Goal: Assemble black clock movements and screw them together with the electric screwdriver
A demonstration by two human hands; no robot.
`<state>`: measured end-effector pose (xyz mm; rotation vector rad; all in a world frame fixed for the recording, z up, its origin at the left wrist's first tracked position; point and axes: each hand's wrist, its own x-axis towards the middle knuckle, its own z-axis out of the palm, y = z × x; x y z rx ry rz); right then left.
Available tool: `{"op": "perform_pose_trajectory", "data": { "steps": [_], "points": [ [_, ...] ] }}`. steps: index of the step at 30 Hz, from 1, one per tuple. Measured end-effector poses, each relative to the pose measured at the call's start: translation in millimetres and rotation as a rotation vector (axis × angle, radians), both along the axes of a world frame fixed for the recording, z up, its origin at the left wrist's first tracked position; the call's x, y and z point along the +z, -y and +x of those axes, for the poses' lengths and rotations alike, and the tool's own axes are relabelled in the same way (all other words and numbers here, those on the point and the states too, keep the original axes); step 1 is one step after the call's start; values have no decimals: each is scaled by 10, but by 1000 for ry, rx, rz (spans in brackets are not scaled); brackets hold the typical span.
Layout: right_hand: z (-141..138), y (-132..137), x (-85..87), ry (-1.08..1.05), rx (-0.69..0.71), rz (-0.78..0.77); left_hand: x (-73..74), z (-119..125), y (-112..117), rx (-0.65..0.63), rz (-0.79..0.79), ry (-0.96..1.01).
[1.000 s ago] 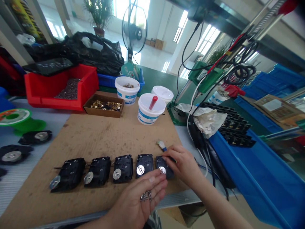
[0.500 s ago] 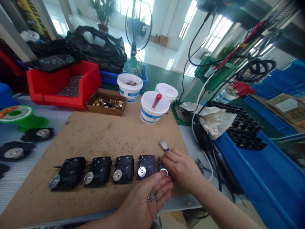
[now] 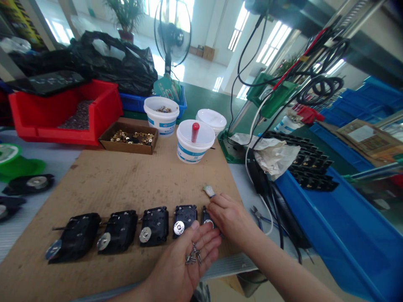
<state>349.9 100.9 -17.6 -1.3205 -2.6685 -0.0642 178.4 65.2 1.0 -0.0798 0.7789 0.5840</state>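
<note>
My left hand (image 3: 192,264) lies palm up near the front edge, its fingers together and slightly curled, with several small metal screws (image 3: 193,255) resting in the palm. My right hand (image 3: 228,216) is bent down over the rightmost black housing (image 3: 206,216), largely covering it; its fingertips and anything in them are hidden. A whitish brush-like tip (image 3: 208,191) with a blue band pokes out past its knuckles; whether the hand holds it is unclear. Leftward, in a row, lie more black housings with silver discs, the nearest being this housing (image 3: 185,214), just beyond my left fingertips.
Cardboard (image 3: 126,180) covers the bench. Behind are a box of brass parts (image 3: 129,149), a red bin (image 3: 107,96) and white tubs, one holding a red-handled tool (image 3: 195,132). Pliers (image 3: 257,216), cables and a blue tray (image 3: 315,209) stand right; a green spool (image 3: 25,167) stands left.
The view has turned slightly right, so everything sits further left in the picture. Both hands keep nearly the same pose over the rightmost housing, and the screws stay in my left palm.
</note>
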Motion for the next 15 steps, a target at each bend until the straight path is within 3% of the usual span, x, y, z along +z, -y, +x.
{"op": "perform_pose_trajectory", "data": {
  "steps": [5,9,12,15],
  "points": [
    [-74,251,163,-210,-115,40,15,-8,5,11,31,33],
    [-235,528,322,-432,44,-113,-16,-26,38,39,60,94],
    [-312,630,347,-391,99,-159,-51,-60,129,19,46,149],
    [-318,659,339,-321,66,-211,-103,-83,246,-7,139,214]
  ]
}}
